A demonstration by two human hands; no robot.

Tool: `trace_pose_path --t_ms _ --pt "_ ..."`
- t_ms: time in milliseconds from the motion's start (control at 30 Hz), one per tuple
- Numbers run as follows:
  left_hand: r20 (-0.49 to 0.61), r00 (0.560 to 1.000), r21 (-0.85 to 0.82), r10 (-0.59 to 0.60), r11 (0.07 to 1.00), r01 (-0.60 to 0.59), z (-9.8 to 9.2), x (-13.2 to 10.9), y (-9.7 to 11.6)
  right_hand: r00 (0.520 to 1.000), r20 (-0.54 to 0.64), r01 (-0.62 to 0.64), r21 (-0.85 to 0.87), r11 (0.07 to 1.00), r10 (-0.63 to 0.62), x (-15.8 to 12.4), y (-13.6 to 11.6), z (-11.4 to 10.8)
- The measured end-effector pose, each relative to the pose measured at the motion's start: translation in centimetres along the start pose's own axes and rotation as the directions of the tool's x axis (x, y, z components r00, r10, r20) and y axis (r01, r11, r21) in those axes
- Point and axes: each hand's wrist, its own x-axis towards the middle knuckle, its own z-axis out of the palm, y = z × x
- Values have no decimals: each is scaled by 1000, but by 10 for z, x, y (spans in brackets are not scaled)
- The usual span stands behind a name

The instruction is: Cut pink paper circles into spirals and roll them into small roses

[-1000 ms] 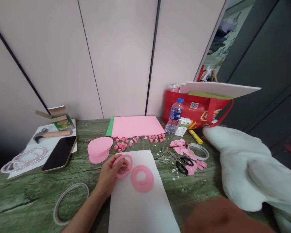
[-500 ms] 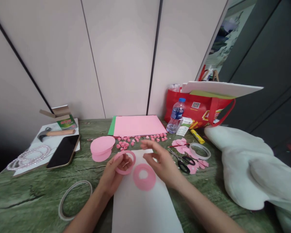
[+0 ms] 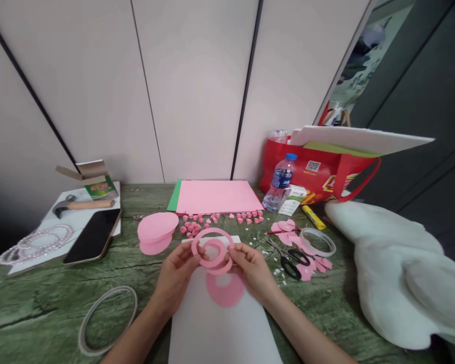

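Green wood-grain tabletop [image 3: 53,293] meets pale panels [image 3: 193,101] behind the pink rings [image 3: 211,264].

The right grip [image 3: 257,273], earlier by the worktop's [image 3: 49,298] near edge, now pinches the pink rings [image 3: 212,263], which fan apart, shifted toward the right edge, overlapping the pink disc's [image 3: 225,297] far part.
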Motion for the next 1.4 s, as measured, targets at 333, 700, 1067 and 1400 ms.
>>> trace_pose_path --t_ms 333,700,1067,1400 --pt "-48 938 491 343 826 -277 -3 1 -3 1000 -6 -19 42 999 20 -1 1 -4" --pt "95 800 819 593 411 -402 0 -10 -4 990 98 129 -392 911 -98 -8 11 1" --pt "-189 926 328 327 910 -255 10 -16 16 984 11 172 -350 921 -179 -2 12 -2" --pt "-28 981 311 194 934 -176 11 -16 4 973 224 70 -86 994 -49 -11 -3 4"
